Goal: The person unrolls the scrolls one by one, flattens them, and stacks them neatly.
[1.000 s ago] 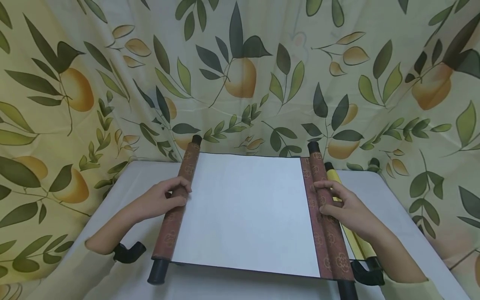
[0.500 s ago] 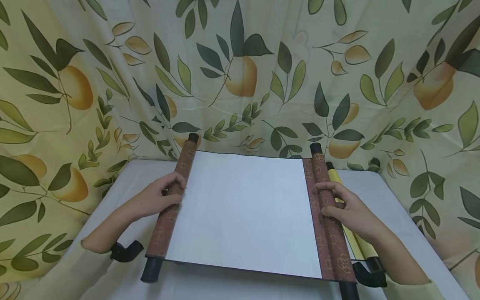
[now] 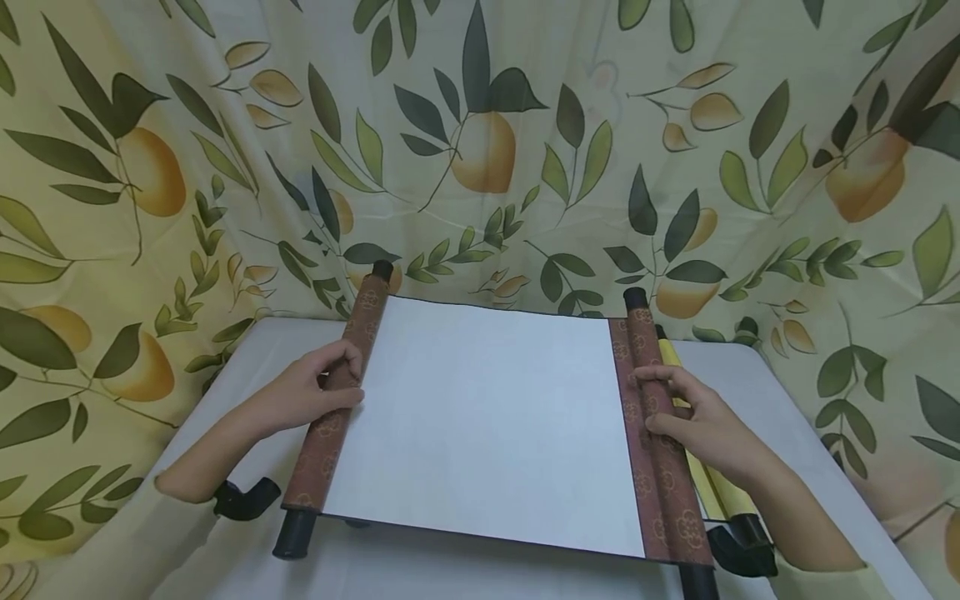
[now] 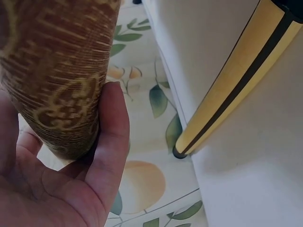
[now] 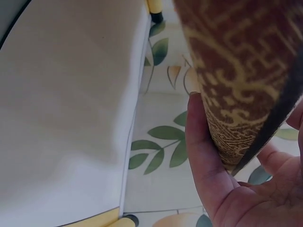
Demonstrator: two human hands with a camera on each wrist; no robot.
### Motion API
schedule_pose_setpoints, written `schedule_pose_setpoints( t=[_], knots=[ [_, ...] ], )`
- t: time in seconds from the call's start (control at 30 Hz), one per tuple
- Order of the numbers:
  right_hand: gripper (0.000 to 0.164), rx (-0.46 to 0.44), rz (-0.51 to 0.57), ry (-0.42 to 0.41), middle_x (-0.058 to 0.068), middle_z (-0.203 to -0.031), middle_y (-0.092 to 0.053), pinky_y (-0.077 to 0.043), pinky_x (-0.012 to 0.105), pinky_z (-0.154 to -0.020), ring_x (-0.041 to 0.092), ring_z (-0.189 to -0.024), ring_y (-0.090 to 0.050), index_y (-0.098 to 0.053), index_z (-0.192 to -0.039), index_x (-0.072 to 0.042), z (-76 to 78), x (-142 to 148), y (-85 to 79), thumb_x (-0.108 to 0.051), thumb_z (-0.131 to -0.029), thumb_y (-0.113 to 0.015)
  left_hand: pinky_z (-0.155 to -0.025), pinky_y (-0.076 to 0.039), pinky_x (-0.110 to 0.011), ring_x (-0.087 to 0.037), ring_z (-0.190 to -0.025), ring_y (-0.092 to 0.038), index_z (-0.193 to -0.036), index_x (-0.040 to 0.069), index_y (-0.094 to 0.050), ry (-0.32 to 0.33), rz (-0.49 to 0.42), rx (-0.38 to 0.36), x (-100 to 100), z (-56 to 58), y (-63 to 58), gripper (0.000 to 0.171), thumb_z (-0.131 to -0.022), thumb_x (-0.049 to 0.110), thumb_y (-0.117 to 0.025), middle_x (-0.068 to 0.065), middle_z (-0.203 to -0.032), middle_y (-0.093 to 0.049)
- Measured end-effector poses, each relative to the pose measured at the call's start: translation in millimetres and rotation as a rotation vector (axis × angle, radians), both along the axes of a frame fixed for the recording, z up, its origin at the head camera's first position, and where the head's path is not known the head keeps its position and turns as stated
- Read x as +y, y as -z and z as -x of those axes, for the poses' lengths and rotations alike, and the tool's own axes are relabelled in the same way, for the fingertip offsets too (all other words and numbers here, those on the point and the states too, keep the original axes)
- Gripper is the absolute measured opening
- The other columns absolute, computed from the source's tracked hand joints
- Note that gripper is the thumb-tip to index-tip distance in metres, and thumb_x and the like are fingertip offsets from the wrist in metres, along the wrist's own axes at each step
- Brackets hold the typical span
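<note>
A hanging scroll with white paper [image 3: 487,425] is partly unrolled between my hands, raised over the table. My left hand [image 3: 303,387] grips its left brown patterned roll [image 3: 318,454], thumb on the near side and fingers over the top. Around the right brown roll [image 3: 671,492], my right hand [image 3: 701,417] curls with thumb and fingers. Both rolls have black end knobs. In the left wrist view the palm [image 4: 57,194] cups the patterned roll [image 4: 61,71]. The right wrist view has the fingers [image 5: 201,142] along the other roll [image 5: 241,80].
A yellow scroll [image 3: 712,483] lies on the white table [image 3: 750,375], partly hidden under the right roll and forearm. Behind the table hangs a fruit-and-leaf patterned curtain [image 3: 480,217]. Black curved wrist mounts [image 3: 247,500] sit on both forearms.
My left hand has moved left and slightly up with its roll, and a wider stretch of white paper shows. The right roll has shifted only slightly to the right.
</note>
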State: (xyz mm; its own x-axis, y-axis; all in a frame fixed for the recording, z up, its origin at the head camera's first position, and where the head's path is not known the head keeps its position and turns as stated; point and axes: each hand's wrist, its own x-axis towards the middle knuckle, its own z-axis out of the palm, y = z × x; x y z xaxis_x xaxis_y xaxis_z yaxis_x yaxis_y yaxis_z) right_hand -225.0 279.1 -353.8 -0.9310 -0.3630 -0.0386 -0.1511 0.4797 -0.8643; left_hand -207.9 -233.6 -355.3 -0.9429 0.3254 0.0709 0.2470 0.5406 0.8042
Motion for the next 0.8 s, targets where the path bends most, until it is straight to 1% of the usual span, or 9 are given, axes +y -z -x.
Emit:
schedule_pose_setpoints(
  t=[0.1, 0.2, 0.33, 0.4, 0.5, 0.57, 0.7, 0.73, 0.8],
  knots=[
    [0.058, -0.001, 0.002, -0.002, 0.026, -0.146, -0.032, -0.058, 0.039, -0.071, 0.038, -0.105, -0.060, -0.035, -0.147, -0.006, -0.2, 0.2, 0.8, -0.003, -0.094, -0.059, -0.070, -0.047, -0.038, -0.027, -0.092, -0.050, -0.100, 0.011, -0.055, 0.004, -0.007, -0.007, -2.5, -0.2, 0.6, 0.016, -0.091, 0.010, -0.068, -0.009, -0.102, -0.054],
    [0.058, 0.013, -0.006, 0.002, 0.026, -0.146, -0.032, -0.058, 0.039, -0.071, 0.038, -0.105, -0.059, -0.036, -0.147, -0.007, -0.3, 0.7, 1.1, -0.002, -0.094, -0.060, -0.074, -0.048, -0.039, -0.028, -0.097, -0.051, -0.101, 0.011, -0.059, -0.008, -0.002, -0.015, -5.2, -0.3, 1.2, 0.011, -0.092, 0.010, -0.065, -0.009, -0.105, -0.057],
    [0.058, 0.015, -0.008, 0.006, 0.026, -0.145, -0.033, -0.057, 0.038, -0.071, 0.038, -0.106, -0.059, -0.037, -0.147, -0.007, -0.6, 1.2, 1.4, -0.002, -0.094, -0.059, -0.080, -0.047, -0.039, -0.028, -0.103, -0.051, -0.101, 0.012, -0.062, -0.027, 0.019, -0.013, -7.5, -1.4, 0.5, 0.009, -0.092, 0.010, -0.063, -0.007, -0.107, -0.060],
    [0.058, 0.005, 0.003, 0.004, 0.026, -0.143, -0.035, -0.058, 0.039, -0.070, 0.037, -0.105, -0.060, -0.036, -0.147, -0.007, -0.6, 1.0, 2.0, -0.002, -0.094, -0.059, -0.081, -0.047, -0.039, -0.028, -0.101, -0.051, -0.101, 0.012, -0.062, -0.033, 0.027, -0.010, -8.6, -2.7, -0.3, 0.009, -0.092, 0.009, -0.062, -0.007, -0.106, -0.061],
    [0.057, -0.008, 0.022, -0.003, 0.027, -0.142, -0.036, -0.058, 0.039, -0.069, 0.036, -0.102, -0.062, -0.036, -0.146, -0.007, -0.3, 0.6, 3.2, -0.001, -0.094, -0.059, -0.078, -0.047, -0.038, -0.027, -0.097, -0.051, -0.100, 0.011, -0.061, -0.034, 0.026, -0.006, -10.0, -5.0, -1.5, 0.009, -0.092, 0.007, -0.060, -0.007, -0.104, -0.060],
    [0.057, -0.004, 0.023, -0.009, 0.027, -0.142, -0.036, -0.058, 0.039, -0.068, 0.034, -0.100, -0.062, -0.036, -0.146, -0.007, 0.1, 0.4, 3.9, -0.001, -0.094, -0.059, -0.074, -0.048, -0.037, -0.026, -0.093, -0.051, -0.098, 0.011, -0.059, -0.034, 0.025, -0.006, -10.7, -6.5, -2.3, 0.008, -0.092, 0.010, -0.064, -0.008, -0.101, -0.058],
    [0.057, 0.008, 0.014, -0.015, 0.026, -0.142, -0.037, -0.058, 0.038, -0.067, 0.033, -0.097, -0.062, -0.036, -0.146, -0.007, 1.0, 0.2, 4.9, 0.000, -0.094, -0.059, -0.062, -0.046, -0.033, -0.023, -0.080, -0.050, -0.096, 0.012, -0.053, -0.034, 0.016, -0.025, -12.0, -7.4, -2.6, 0.022, -0.090, 0.018, -0.074, -0.009, -0.097, -0.052],
    [0.057, 0.009, 0.012, -0.014, 0.026, -0.142, -0.037, -0.057, 0.038, -0.067, 0.033, -0.097, -0.062, -0.036, -0.146, -0.007, 1.1, 0.2, 5.0, 0.000, -0.094, -0.059, -0.060, -0.046, -0.033, -0.023, -0.078, -0.049, -0.096, 0.012, -0.052, -0.032, 0.014, -0.027, -12.3, -7.5, -2.7, 0.026, -0.089, 0.019, -0.075, -0.010, -0.097, -0.051],
    [0.057, 0.007, 0.009, -0.011, 0.026, -0.142, -0.037, -0.057, 0.038, -0.068, 0.034, -0.099, -0.062, -0.036, -0.146, -0.007, 1.3, 0.1, 5.0, -0.001, -0.094, -0.059, -0.060, -0.046, -0.033, -0.023, -0.078, -0.050, -0.097, 0.011, -0.051, -0.028, 0.013, -0.023, -13.5, -7.3, -2.4, 0.026, -0.089, 0.017, -0.075, -0.010, -0.098, -0.051]
  ],
)
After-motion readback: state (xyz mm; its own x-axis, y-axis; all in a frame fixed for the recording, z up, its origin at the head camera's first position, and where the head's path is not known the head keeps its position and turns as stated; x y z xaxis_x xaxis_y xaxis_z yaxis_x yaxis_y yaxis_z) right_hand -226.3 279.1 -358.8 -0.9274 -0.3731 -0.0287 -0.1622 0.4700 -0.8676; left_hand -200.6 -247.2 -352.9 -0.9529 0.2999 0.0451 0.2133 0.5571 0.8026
